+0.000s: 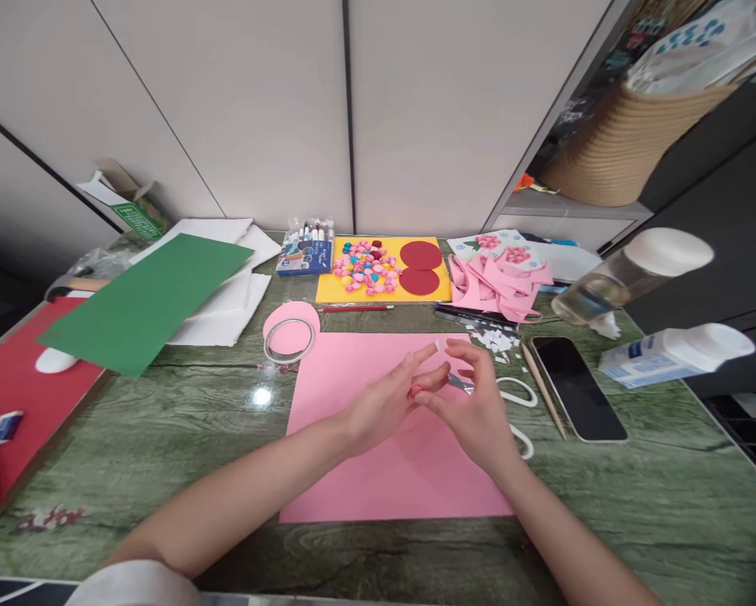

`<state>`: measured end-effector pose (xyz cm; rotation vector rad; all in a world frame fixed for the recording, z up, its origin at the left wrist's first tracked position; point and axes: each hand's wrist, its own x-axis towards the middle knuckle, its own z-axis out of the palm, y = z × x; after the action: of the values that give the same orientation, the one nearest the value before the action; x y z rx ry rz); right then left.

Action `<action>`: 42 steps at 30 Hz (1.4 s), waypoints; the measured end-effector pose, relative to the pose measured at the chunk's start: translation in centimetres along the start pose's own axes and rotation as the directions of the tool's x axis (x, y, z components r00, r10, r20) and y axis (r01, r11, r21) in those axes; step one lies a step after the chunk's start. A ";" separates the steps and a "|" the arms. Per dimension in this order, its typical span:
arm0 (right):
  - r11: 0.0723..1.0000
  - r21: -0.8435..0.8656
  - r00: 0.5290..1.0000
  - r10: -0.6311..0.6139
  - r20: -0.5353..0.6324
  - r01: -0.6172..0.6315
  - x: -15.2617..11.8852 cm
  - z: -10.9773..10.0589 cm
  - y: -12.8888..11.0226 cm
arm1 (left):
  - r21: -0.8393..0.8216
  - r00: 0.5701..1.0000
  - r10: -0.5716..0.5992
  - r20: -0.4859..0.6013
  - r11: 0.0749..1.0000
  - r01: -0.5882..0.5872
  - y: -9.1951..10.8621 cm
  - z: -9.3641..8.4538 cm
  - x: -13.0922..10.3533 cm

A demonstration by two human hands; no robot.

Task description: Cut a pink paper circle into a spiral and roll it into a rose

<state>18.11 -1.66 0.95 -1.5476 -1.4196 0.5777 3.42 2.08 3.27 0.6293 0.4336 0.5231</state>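
My left hand (381,408) and my right hand (482,412) meet above a sheet of pink paper (353,480). A small pink paper roll (417,391) shows between their fingers, with my right thumb against it and my left fingers curled round it. On my left index fingertip sits a tiny white piece (438,345), close to my right index finger. Scissors (522,394) with white handles lie partly under my right hand, their blades mostly hidden. Small white scraps (495,340) are scattered just beyond that hand.
Behind are a yellow sheet (324,290) bearing coloured paper balls and dark red circles (419,282), plus pink offcuts (497,282). A tape roll (268,347) lies left; a wooden stick (544,391), phone (578,389) and bottles (630,278) stand or lie right. Green paper (144,303) overlaps white sheets.
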 end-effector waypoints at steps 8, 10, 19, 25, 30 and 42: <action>1.000 0.018 1.000 0.007 0.006 -0.007 -0.2 0.1 -0.5 | -0.029 0.999 -0.015 -0.052 0.999 0.014 -0.1 0.4 0.0; 1.000 0.020 1.000 0.003 0.000 -0.003 -0.2 0.1 -0.5 | -0.036 0.997 -0.019 -0.077 0.999 0.016 -0.1 0.6 0.0; 1.000 0.014 1.000 -0.011 0.002 0.011 -0.2 0.2 -0.3 | -0.063 0.993 -0.018 -0.117 0.998 0.010 0.2 1.2 -0.1; 0.997 -0.054 0.999 -0.049 0.005 0.049 -0.2 0.1 -0.7 | -0.079 0.988 -0.037 -0.151 0.997 0.026 0.2 1.1 0.0; 0.970 -0.149 0.980 -0.181 0.083 0.192 -0.5 0.4 0.0 | -0.106 0.989 -0.020 -0.147 0.994 0.005 0.1 0.6 0.6; 0.981 -0.166 0.995 -0.094 0.045 0.101 5.0 -0.3 1.8 | -0.088 0.959 -0.007 -0.284 0.996 -0.019 1.7 -2.9 -0.6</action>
<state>20.36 3.12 0.77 -1.5950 -1.5976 0.4387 0.84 4.14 2.41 0.4699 0.6763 0.6386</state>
